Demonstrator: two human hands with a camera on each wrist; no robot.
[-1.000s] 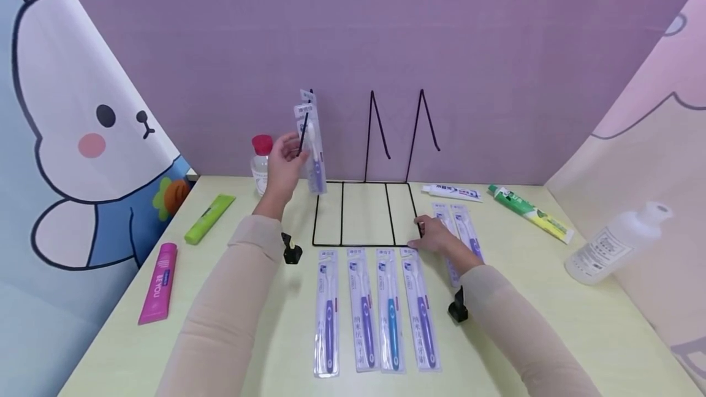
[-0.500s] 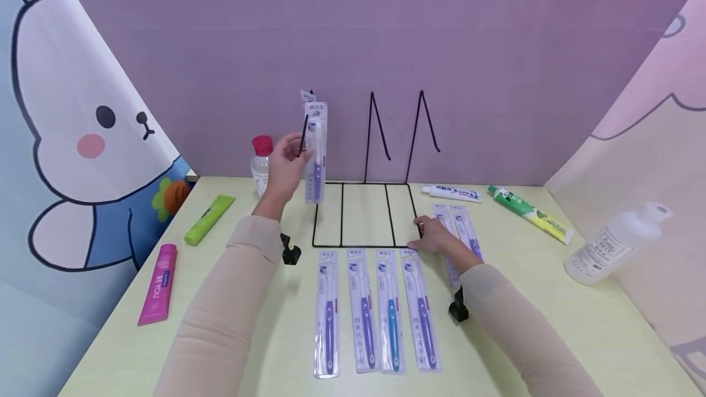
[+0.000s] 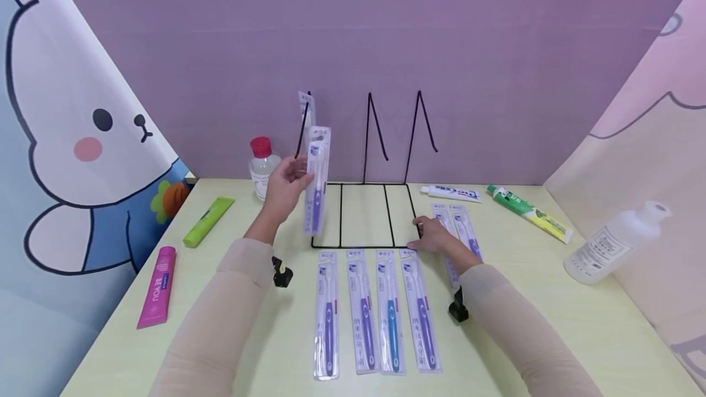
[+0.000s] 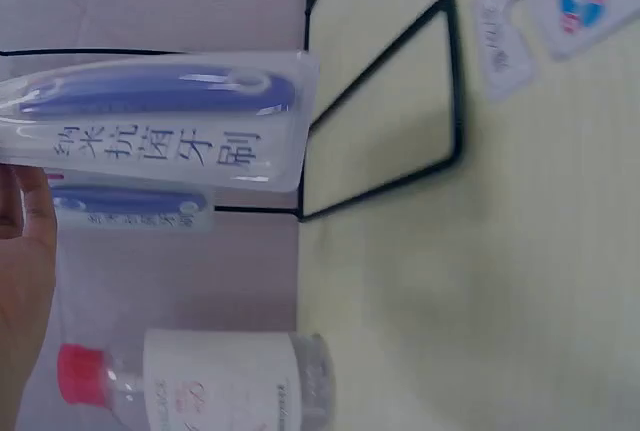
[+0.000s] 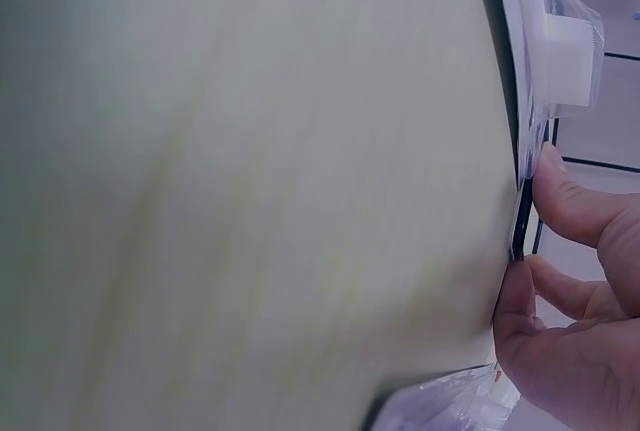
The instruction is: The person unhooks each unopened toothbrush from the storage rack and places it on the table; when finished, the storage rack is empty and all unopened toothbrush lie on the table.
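My left hand (image 3: 282,192) pinches a packaged toothbrush (image 3: 317,185) with a purple handle, upright, in front of the black wire rack's (image 3: 341,219) left hook. The pack's top is below the hook's tip and apart from it. Behind it, a second packaged toothbrush (image 3: 308,116) hangs on that hook; the left wrist view shows the held pack (image 4: 170,116) large, with the hanging pack (image 4: 140,206) beyond. My right hand (image 3: 437,239) pinches the rack's base wire at its front right corner; thumb and fingers (image 5: 570,201) meet around it in the right wrist view.
Several packaged toothbrushes (image 3: 361,317) lie in a row before the rack, two more (image 3: 466,231) right of it. A red-capped bottle (image 3: 261,170), pink tube (image 3: 158,287) and green tube (image 3: 208,220) stand or lie left; toothpaste tubes (image 3: 529,213) and a white bottle (image 3: 612,247) right.
My left hand has lowered the toothbrush pack and brought it forward, away from the left hook's tip. The right hand has stayed on the rack's corner.
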